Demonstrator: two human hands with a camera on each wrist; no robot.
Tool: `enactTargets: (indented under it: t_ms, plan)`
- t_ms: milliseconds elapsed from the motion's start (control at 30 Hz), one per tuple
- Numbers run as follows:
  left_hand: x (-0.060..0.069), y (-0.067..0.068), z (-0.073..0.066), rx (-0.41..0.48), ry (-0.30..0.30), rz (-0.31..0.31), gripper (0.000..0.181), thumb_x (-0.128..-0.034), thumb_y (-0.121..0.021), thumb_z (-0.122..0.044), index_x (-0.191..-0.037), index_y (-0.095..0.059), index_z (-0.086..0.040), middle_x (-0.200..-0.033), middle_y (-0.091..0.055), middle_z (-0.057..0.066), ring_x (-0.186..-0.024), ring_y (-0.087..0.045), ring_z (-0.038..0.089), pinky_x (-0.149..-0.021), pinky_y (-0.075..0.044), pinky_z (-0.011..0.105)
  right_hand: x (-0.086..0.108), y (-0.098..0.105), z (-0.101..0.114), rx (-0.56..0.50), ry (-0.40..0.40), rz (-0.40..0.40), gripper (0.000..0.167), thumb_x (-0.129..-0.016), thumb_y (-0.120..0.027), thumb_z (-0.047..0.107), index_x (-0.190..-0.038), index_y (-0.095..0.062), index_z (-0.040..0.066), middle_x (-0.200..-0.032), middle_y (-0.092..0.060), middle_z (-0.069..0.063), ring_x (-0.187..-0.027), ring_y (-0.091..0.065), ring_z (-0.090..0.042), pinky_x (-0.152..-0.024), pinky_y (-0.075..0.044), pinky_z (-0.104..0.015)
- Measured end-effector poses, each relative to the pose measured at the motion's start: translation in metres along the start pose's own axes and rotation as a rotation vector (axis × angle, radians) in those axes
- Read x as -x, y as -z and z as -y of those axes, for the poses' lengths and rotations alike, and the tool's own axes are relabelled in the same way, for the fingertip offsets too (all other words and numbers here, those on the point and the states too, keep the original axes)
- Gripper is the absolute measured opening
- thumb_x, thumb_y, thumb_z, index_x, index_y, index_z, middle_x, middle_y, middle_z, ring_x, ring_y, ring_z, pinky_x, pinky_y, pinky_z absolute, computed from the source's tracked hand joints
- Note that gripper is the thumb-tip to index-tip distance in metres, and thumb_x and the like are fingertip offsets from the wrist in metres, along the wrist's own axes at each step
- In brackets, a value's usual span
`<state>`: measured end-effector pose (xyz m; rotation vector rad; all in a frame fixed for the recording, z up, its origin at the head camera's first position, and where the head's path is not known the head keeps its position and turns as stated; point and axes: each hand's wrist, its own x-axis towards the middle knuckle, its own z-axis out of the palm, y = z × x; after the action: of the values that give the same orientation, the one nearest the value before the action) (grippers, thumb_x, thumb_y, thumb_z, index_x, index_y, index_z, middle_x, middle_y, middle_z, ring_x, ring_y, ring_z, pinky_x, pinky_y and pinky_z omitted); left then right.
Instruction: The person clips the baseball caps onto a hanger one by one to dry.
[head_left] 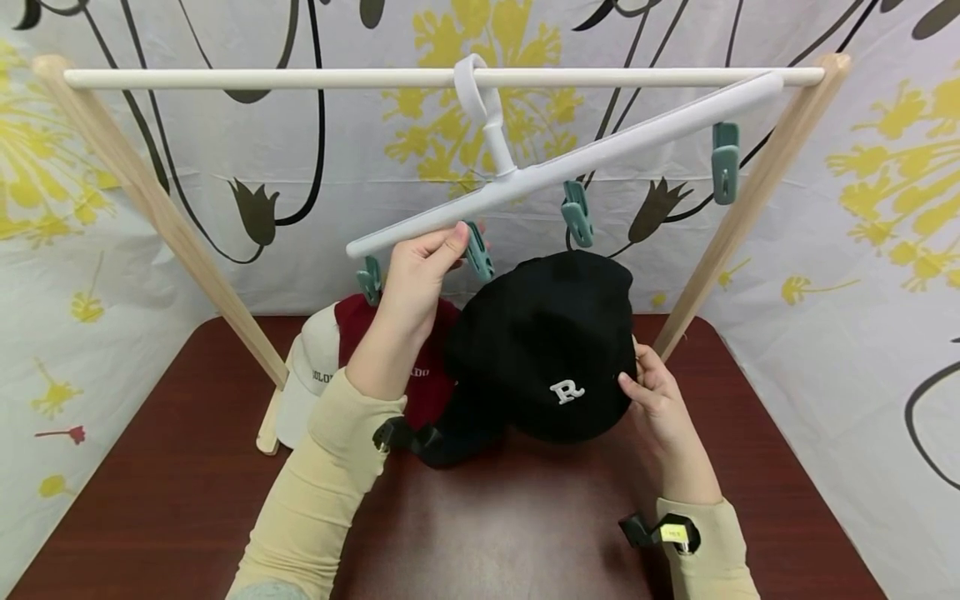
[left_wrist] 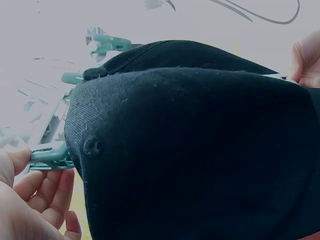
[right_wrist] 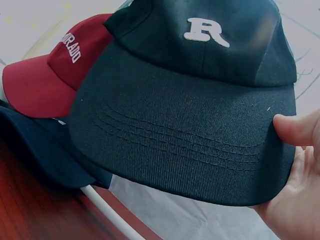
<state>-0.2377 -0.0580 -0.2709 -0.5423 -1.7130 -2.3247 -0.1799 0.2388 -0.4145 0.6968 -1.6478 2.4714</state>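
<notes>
A black cap with a white letter R (head_left: 525, 333) (right_wrist: 207, 32) hangs below a tilted white hanger (head_left: 600, 150). My left hand (head_left: 412, 292) (left_wrist: 37, 200) pinches a green clip (head_left: 478, 252) (left_wrist: 52, 156) between thumb and fingers, at the cap's edge. My right hand (head_left: 663, 408) (right_wrist: 300, 165) grips the brim (right_wrist: 185, 135), thumb on top and fingers beneath. Another green clip (head_left: 577, 213) sits above the cap; whether it bites the fabric, I cannot tell. The left fingertips are partly hidden behind the clip in the head view.
A red and white cap (head_left: 431, 392) (right_wrist: 45, 85) hangs at the left under a clip (head_left: 369, 279). A dark navy cap (right_wrist: 45, 145) is below it. The rack has a white rod (head_left: 262, 79) and wooden legs (head_left: 750, 200). A free clip (head_left: 725, 162) hangs at the right.
</notes>
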Motion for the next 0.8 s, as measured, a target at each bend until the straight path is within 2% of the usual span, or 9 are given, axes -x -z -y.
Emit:
enactTargets:
  t_ms: [67, 233, 333, 433, 633, 800]
  plan:
    - [-0.0003, 0.0001, -0.0001, -0.004, 0.003, -0.012, 0.024, -0.0948, -0.061, -0.012, -0.088, -0.073, 0.008, -0.098, -0.071, 0.009, -0.106, -0.058, 0.022, -0.08, -0.043, 0.031, 0.0, -0.0005, 0.0002, 0.009, 0.002, -0.014, 0.039, -0.095, -0.035, -0.017, -0.115, -0.055, 0.01, -0.101, -0.062, -0.001, -0.093, -0.057, -0.012, -0.078, -0.048, -0.024]
    - [0.0001, 0.0, -0.0006, 0.008, 0.007, -0.029, 0.024, -0.0948, -0.061, -0.013, -0.077, -0.077, -0.011, -0.097, -0.071, 0.01, -0.106, -0.059, 0.023, -0.083, -0.043, 0.033, -0.0003, -0.0018, 0.0005, 0.014, 0.014, -0.041, 0.038, -0.095, -0.037, -0.016, -0.116, -0.055, 0.009, -0.102, -0.062, -0.002, -0.093, -0.058, -0.013, -0.077, -0.048, -0.024]
    - [0.0002, -0.0008, -0.0006, 0.018, 0.002, -0.028, 0.027, -0.0951, -0.06, -0.013, -0.074, -0.077, -0.015, -0.095, -0.071, 0.008, -0.106, -0.059, 0.023, -0.083, -0.043, 0.032, -0.0007, -0.0026, 0.0004, 0.013, 0.021, -0.059, 0.036, -0.095, -0.037, -0.016, -0.115, -0.055, 0.008, -0.102, -0.062, -0.002, -0.092, -0.058, -0.013, -0.076, -0.048, -0.024]
    - [-0.0001, -0.0016, 0.0, 0.026, -0.006, -0.033, 0.027, -0.095, -0.061, -0.012, -0.074, -0.077, -0.016, -0.092, -0.071, 0.005, -0.105, -0.058, 0.022, -0.082, -0.043, 0.03, -0.0009, -0.0036, 0.0002, 0.006, 0.023, -0.078, 0.035, -0.095, -0.037, -0.016, -0.115, -0.054, 0.008, -0.101, -0.062, -0.002, -0.091, -0.058, -0.013, -0.075, -0.049, -0.024]
    - [-0.0003, -0.0028, 0.0012, 0.045, -0.012, -0.049, 0.03, -0.0947, -0.061, -0.01, -0.071, -0.076, -0.02, -0.092, -0.071, 0.008, -0.104, -0.058, 0.022, -0.083, -0.043, 0.03, -0.0012, -0.0066, -0.0003, -0.006, 0.022, -0.111, 0.033, -0.096, -0.039, -0.014, -0.114, -0.055, 0.008, -0.102, -0.063, -0.003, -0.09, -0.06, -0.013, -0.075, -0.05, -0.023]
    - [-0.0004, -0.0038, 0.0018, 0.066, -0.018, -0.056, 0.028, -0.0945, -0.061, -0.009, -0.073, -0.077, -0.016, -0.087, -0.07, 0.003, -0.102, -0.059, 0.023, -0.085, -0.044, 0.031, -0.0015, -0.0097, -0.0005, -0.002, 0.021, -0.133, 0.031, -0.096, -0.039, -0.013, -0.113, -0.055, 0.008, -0.101, -0.063, -0.003, -0.089, -0.061, -0.013, -0.075, -0.05, -0.023]
